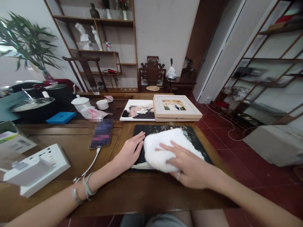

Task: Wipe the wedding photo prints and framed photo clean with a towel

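a white fluffy cloth (163, 148) lies on a dark photo print (151, 130) near the wooden table's (71, 145) front edge. the right hand (189, 168) rests flat on it, fingers spread. the left hand (131, 151), also flat, presses the print's left edge. a phone (101, 134) lies just left.

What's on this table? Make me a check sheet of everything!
Surface: wooden table, crowded at the left.
Job's things: white cloth lying on a dark photo.
Clutter: phone, power strip, framed photo, print, teapot, blue box.
Hands: left hand flat on the photo's edge; right hand flat on the cloth.
Cables: white cable from the phone toward the near edge.
Surroundings: shelves, plant, chair, red floor.
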Demonstrator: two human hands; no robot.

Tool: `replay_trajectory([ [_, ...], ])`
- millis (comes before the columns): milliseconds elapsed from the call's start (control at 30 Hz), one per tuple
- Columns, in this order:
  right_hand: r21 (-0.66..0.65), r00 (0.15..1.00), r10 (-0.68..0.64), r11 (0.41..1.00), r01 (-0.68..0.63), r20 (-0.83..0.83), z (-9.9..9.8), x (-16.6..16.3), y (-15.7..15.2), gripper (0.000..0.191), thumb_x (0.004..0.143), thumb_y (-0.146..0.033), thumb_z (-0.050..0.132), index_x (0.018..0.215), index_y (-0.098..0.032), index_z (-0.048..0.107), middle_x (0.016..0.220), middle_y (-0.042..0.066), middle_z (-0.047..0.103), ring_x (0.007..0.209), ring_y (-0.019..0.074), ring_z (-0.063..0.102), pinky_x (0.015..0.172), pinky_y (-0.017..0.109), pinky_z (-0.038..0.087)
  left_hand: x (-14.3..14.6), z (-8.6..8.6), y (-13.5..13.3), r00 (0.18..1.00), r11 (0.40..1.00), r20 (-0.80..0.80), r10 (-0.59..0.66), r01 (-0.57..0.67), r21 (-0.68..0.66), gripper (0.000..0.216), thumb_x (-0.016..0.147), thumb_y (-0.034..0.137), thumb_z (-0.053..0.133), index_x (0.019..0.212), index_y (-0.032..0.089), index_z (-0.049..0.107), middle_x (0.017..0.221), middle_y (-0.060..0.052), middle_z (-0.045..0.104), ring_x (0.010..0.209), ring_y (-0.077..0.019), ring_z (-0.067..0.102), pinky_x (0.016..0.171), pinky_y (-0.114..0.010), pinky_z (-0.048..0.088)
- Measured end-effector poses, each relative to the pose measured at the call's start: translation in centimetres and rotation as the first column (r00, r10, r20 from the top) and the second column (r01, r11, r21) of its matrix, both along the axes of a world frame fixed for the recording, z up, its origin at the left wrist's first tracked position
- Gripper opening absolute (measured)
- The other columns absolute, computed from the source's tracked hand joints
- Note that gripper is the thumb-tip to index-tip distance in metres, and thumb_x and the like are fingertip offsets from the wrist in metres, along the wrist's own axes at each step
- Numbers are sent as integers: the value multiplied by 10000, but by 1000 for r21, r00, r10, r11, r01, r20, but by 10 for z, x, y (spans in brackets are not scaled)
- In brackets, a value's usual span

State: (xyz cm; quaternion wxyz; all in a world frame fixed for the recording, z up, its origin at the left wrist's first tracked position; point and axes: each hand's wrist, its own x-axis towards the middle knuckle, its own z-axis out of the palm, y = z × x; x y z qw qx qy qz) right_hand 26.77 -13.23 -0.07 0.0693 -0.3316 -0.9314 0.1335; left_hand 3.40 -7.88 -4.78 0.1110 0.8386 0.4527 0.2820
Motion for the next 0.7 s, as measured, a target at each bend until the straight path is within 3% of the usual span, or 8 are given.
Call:
replay_trajectory([
  [167, 134, 993, -119, 984, 119, -8, -4, -13, 61, 351, 857, -173, 464, 1182, -126, 588, 1330, 152, 512, 1316, 272, 341, 1089, 486, 230, 0, -1, 0, 1000, 999, 4, -11, 11, 34, 378, 904, 209, 383, 1189, 87, 599, 1300, -131, 560, 1233, -240, 496, 1041, -404, 402],
  [300, 168, 988, -154, 974, 153, -9, -7, -21, 78, 345, 873, -163, 436, 1174, -102, 593, 1300, 183, 529, 1302, 304, 355, 1057, 519, 259, 0, -4, -1, 1000, 999, 1, -1, 1, 42, 382, 900, 207, 394, 1172, 42, 605, 1291, -164, 559, 1230, -245, 499, 1042, -392, 402],
  [433, 140, 990, -139, 981, 137, 6, -7, -17, 48, 351, 795, -136, 501, 1117, -77, 628, 1330, 232, 482, 1319, 326, 321, 1071, 542, 213, 0, -6, -2, 1000, 999, -12, -14, 14, 53, 386, 902, 194, 380, 1189, 51, 594, 1301, -154, 553, 1246, -243, 481, 1046, -405, 397],
  [600, 29, 999, 7, 1000, -9, 36, -8, -9, -25, 255, 743, -200, 574, 964, -170, 697, 1448, 140, 358, 1368, 340, 182, 1090, 579, 112, -1, -7, -2, 999, 1000, -51, 12, -11, 25, 395, 906, 193, 363, 1197, 39, 583, 1317, -169, 533, 1252, -259, 473, 1036, -431, 406],
  [700, 9, 992, 111, 994, -111, 64, -10, -5, -50, 197, 732, -260, 614, 878, -169, 709, 1447, 138, 358, 1362, 373, 173, 1080, 610, 100, 0, -7, -2, 998, 1000, -54, 19, -18, 12, 397, 912, 204, 362, 1200, 41, 581, 1325, -169, 527, 1261, -257, 462, 1045, -427, 395],
])
